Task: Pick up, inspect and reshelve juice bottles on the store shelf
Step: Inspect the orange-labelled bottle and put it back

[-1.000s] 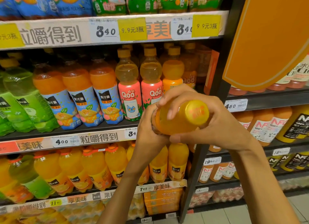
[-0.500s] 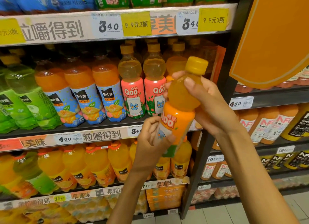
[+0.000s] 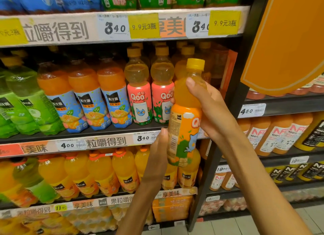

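Two hands hold one orange Qoo juice bottle (image 3: 185,122) upright in front of the middle shelf (image 3: 98,140). Right hand (image 3: 208,110) has its grip closed round the bottle's shoulder, under the yellow cap (image 3: 195,64); left hand (image 3: 160,150) cups the lower label, barcode side showing. Pink Qoo bottles (image 3: 139,97) stand just behind.

Held bottle (image 3: 185,122) before shelf (image 3: 105,138); Qoo bottles (image 3: 140,96) behind-left

An orange Qoo bottle (image 3: 185,122) stands nearly upright in front of the shelf (image 3: 105,143), yellow cap up. The right hand (image 3: 210,110) wraps its upper body; the left hand (image 3: 160,147) touches its lower label. Two pink Qoo bottles (image 3: 140,101) stand just left of it.
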A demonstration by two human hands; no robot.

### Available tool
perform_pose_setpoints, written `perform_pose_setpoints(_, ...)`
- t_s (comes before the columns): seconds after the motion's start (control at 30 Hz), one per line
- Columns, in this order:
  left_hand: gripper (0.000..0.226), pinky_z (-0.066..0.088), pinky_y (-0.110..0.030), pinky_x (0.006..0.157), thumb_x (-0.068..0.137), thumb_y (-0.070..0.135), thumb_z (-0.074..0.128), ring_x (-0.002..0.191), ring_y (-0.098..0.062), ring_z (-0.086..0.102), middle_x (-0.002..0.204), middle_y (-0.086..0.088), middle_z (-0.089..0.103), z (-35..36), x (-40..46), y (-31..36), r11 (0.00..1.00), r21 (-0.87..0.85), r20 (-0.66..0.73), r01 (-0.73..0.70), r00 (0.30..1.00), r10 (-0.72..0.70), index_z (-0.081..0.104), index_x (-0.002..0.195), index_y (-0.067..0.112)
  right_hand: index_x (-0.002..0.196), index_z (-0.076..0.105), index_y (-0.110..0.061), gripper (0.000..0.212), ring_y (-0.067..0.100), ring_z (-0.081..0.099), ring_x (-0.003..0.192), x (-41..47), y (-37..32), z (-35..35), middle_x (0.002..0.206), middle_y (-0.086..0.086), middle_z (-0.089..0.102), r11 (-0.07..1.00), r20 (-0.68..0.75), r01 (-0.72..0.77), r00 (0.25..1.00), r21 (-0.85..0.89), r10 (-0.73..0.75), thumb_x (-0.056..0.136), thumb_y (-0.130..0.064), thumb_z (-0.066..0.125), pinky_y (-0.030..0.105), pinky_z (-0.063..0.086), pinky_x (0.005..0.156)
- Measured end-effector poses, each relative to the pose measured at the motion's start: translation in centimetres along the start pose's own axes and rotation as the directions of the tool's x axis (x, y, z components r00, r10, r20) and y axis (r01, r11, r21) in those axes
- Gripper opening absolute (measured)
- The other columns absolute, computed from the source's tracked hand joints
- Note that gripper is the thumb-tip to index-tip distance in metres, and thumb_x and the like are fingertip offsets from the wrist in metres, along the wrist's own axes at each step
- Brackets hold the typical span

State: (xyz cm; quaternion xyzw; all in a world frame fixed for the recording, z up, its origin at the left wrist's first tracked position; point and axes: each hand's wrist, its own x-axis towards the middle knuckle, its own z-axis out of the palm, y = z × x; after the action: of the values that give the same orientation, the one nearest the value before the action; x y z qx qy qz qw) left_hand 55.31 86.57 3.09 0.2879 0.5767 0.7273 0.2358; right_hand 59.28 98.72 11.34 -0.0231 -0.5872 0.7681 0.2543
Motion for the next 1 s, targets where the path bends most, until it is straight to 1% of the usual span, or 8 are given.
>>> perform_pose_setpoints(0.07,0.031,0.053,-0.015,0.064,0.082,0.049,0.041,0.08,0.0,0.069,0.082,0.01,0.073,0.5,-0.1,0.0,1.0,0.02,-0.008,-0.015,1.0,0.015,0.061,0.092,0.028,0.129,0.054,-0.011,0.055,0.02,0.069,0.098,0.0,0.2,-0.1,0.11,0.007,0.07,0.998,-0.023,-0.055,0.998,0.036,0.055,0.083,-0.041,0.063,0.032,0.055,0.081)
perform_pose_setpoints(0.17,0.056,0.057,-0.025,0.07,0.067,0.063,0.048,0.087,-0.014,0.071,0.093,0.0,0.075,0.3,-0.2,0.1,0.99,-0.129,0.011,0.05,0.999,-0.049,0.066,0.103,0.023,0.128,0.056,-0.014,0.054,0.02,0.064,0.112,0.1,0.1,-0.4,0.12,0.007,0.067,0.994,0.036,-0.089,0.996,0.069,0.086,0.084,-0.044,0.059,0.036,0.052,0.095)
perform_pose_setpoints(0.33,0.069,0.057,-0.032,0.061,0.07,0.066,0.051,0.067,-0.022,0.069,0.081,-0.014,0.072,-0.1,-0.6,0.7,0.898,-0.335,0.297,0.285,0.936,-0.187,0.071,0.106,0.01,0.117,0.059,-0.015,0.038,0.027,0.068,0.099,0.5,-0.3,-0.6,0.108,0.011,0.07,0.977,0.143,-0.086,0.988,0.198,0.058,0.087,-0.037,0.054,0.039,0.056,0.085)
perform_pose_setpoints(0.47,0.059,0.058,-0.03,0.074,0.078,0.063,0.042,0.088,-0.019,0.07,0.099,-0.007,0.074,0.3,-0.2,0.5,0.945,-0.236,0.18,0.225,0.966,-0.185,0.071,0.108,0.022,0.113,0.06,-0.013,0.031,0.022,0.07,0.086,0.5,-0.4,-0.4,0.099,0.009,0.07,0.992,0.055,0.001,0.998,0.125,-0.008,0.086,-0.03,0.057,0.033,0.056,0.072)
perform_pose_setpoints(0.57,0.039,0.053,-0.015,0.071,0.075,0.056,0.043,0.092,-0.001,0.068,0.093,0.013,0.074,0.1,0.2,1.1,0.992,-0.09,0.048,0.084,0.996,-0.08,0.068,0.096,0.033,0.115,0.062,-0.017,0.034,0.019,0.071,0.093,-0.1,-0.3,-0.3,0.102,0.004,0.073,0.994,-0.043,0.094,0.994,-0.05,-0.097,0.085,-0.033,0.065,0.027,0.055,0.073)
perform_pose_setpoints(0.7,0.06,0.057,-0.025,0.075,0.067,0.067,0.046,0.09,-0.013,0.07,0.098,-0.002,0.073,0.8,0.4,1.3,0.999,0.032,0.019,0.044,0.999,-0.044,0.064,0.105,0.023,0.115,0.061,-0.013,0.035,0.014,0.069,0.095,-0.2,-0.5,-0.1,0.099,0.002,0.072,0.999,-0.028,0.038,0.999,-0.025,-0.039,0.091,-0.039,0.057,0.026,0.054,0.078)
perform_pose_setpoints(0.87,0.072,0.056,-0.032,0.064,0.079,0.072,0.036,0.071,-0.022,0.069,0.085,-0.011,0.072,-0.2,-0.3,1.1,0.936,-0.25,0.243,0.248,0.952,-0.187,0.07,0.105,0.014,0.116,0.062,-0.015,0.038,0.026,0.064,0.108,0.3,-0.6,-0.6,0.108,0.01,0.07,0.996,0.059,-0.058,0.997,0.063,0.054,0.088,-0.04,0.056,0.042,0.05,0.095)
perform_pose_setpoints(1.0,0.065,0.057,-0.029,0.067,0.081,0.07,0.028,0.076,-0.016,0.071,0.086,-0.002,0.075,0.1,-0.7,0.5,0.944,-0.206,0.273,0.26,0.941,-0.2,0.076,0.094,0.027,0.106,0.064,-0.013,0.028,0.024,0.068,0.091,0.4,-0.6,-0.2,0.096,0.011,0.071,0.989,0.099,-0.072,0.993,0.131,0.059,0.087,-0.032,0.055,0.036,0.057,0.076)
